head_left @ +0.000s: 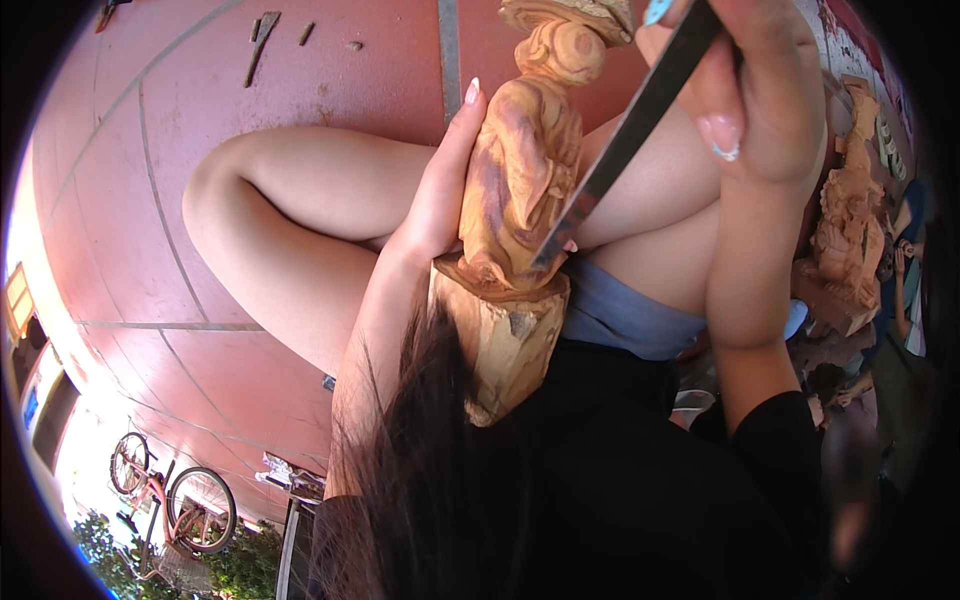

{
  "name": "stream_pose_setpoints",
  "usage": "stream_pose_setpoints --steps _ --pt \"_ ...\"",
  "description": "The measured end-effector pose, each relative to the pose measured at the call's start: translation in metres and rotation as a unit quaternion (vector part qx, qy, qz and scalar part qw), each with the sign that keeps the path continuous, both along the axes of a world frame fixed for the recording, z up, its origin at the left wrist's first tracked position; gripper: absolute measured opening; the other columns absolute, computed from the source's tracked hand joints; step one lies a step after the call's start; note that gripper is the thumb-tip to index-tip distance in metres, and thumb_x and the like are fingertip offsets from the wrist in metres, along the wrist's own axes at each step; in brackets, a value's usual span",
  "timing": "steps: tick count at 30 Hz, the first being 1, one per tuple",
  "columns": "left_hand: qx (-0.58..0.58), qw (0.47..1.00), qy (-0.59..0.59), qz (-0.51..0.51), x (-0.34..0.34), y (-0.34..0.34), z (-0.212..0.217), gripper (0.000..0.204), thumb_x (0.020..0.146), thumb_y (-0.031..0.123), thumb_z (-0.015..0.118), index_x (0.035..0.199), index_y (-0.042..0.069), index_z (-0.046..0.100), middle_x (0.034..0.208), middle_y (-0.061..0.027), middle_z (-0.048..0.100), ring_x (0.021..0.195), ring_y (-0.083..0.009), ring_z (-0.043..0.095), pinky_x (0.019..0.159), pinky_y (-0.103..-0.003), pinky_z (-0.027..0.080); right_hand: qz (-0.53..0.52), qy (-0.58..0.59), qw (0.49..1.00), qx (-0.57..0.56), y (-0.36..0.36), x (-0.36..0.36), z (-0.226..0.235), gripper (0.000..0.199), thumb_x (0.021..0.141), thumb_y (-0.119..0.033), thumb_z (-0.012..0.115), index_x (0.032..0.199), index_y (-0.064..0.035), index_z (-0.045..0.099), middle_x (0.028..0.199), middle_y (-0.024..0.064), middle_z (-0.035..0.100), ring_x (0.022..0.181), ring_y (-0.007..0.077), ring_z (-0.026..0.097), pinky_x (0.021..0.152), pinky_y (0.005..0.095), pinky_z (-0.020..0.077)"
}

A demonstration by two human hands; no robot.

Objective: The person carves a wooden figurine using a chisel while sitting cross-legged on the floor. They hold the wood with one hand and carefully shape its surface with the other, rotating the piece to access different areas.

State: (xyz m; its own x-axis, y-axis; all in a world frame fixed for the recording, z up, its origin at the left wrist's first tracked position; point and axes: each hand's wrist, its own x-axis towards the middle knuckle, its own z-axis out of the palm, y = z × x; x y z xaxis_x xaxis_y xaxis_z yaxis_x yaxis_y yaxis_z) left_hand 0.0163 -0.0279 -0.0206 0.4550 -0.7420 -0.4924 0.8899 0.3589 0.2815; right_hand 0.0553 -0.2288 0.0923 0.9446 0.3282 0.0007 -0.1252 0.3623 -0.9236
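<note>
A: What sits at the centre of the view?
B: A wooden carving (520, 190), a figure on a rough block base, held upright against the person's lap above a bent knee (280, 210).

A: How do the hands stand?
B: The left hand (440, 190) is wrapped around the carving's left side, fingers hidden behind it, thumb up along the wood. The right hand (760, 90), above and right of the carving, is closed around a metal chisel (620, 150); the blade slants down to touch the carving near its base.

A: What lies around the carving?
B: Far right of it, another wooden figure (850, 230). Beyond it, on the red tiled floor (150, 200), small tools (262, 40). Lower left, a bicycle (170, 495). No containers can be made out.
</note>
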Motion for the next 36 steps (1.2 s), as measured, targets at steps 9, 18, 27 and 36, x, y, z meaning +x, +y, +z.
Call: stream_pose_setpoints --steps 9,18,27,36 --pt "0.031 0.999 -0.034 0.011 -0.001 -0.004 0.011 0.076 0.095 0.065 0.024 0.114 -0.004 0.051 0.082 -0.0191 0.063 0.064 -0.0316 0.066 0.060 -0.042 0.059 -0.037 -0.160 0.970 -0.181 0.039 -0.008 -0.029 0.014 0.090 -0.008 0.065 0.081 0.0028 0.068 0.067 0.0051 0.067 0.055 0.0059 0.058 0.049 0.0202 0.0433" --pt "0.001 1.000 0.005 0.031 -0.003 0.002 0.005 0.066 0.098 0.052 0.024 0.123 -0.006 0.042 0.099 -0.0250 0.060 0.078 -0.0373 0.065 0.067 -0.046 0.059 0.137 -0.113 0.939 -0.293 0.046 -0.015 -0.032 0.011 0.090 -0.003 0.062 0.099 0.0034 0.065 0.077 0.0018 0.064 0.070 0.0055 0.061 0.059 0.0196 0.0476" --pt "0.037 0.998 -0.052 0.003 -0.003 -0.002 0.008 0.081 0.096 0.065 0.020 0.120 -0.008 0.046 0.078 -0.0205 0.061 0.063 -0.0323 0.065 0.060 -0.041 0.059 0.160 0.081 0.979 -0.095 0.032 -0.015 -0.033 0.013 0.086 -0.007 0.066 0.095 0.0012 0.061 0.078 0.0089 0.067 0.066 0.0119 0.066 0.055 0.0216 0.0520" --pt "0.057 0.995 -0.061 0.056 -0.007 -0.010 0.023 0.081 0.093 0.068 0.021 0.099 -0.007 0.050 0.076 -0.0217 0.059 0.063 -0.0305 0.064 0.056 -0.039 0.059 0.162 0.113 0.965 -0.173 0.032 -0.007 -0.029 0.023 0.085 -0.021 0.074 0.086 -0.0001 0.063 0.065 0.0069 0.063 0.047 0.0094 0.059 0.040 0.0198 0.0444"
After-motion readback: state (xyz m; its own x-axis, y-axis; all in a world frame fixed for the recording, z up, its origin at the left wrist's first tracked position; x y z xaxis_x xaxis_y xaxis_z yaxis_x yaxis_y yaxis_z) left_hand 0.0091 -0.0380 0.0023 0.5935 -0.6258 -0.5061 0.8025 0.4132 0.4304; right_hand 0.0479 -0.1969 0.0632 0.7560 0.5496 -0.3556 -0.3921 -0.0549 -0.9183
